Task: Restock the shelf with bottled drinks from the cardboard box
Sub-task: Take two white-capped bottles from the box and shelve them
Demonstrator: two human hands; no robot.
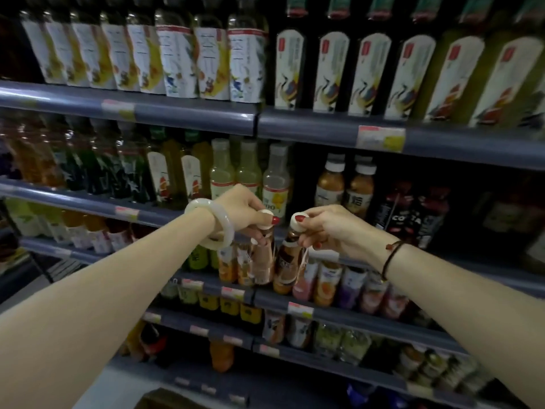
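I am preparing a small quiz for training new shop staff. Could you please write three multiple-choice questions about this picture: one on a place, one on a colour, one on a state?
1. Where are the two held bottles?
A. In front of the shelf with small juice bottles
B. Inside a cardboard box
C. On the top shelf

2. What colour are the caps of the held bottles?
A. Green
B. White
C. Black

3. How does each hand hold its bottle?
A. Flat under the base
B. Around the middle of the label
C. By the cap and neck, from above

Answers:
1 A: the left bottle and right bottle hang before the shelf row of juice bottles.
2 B: both caps show white under the fingers.
3 C: the left hand and right hand pinch the tops.
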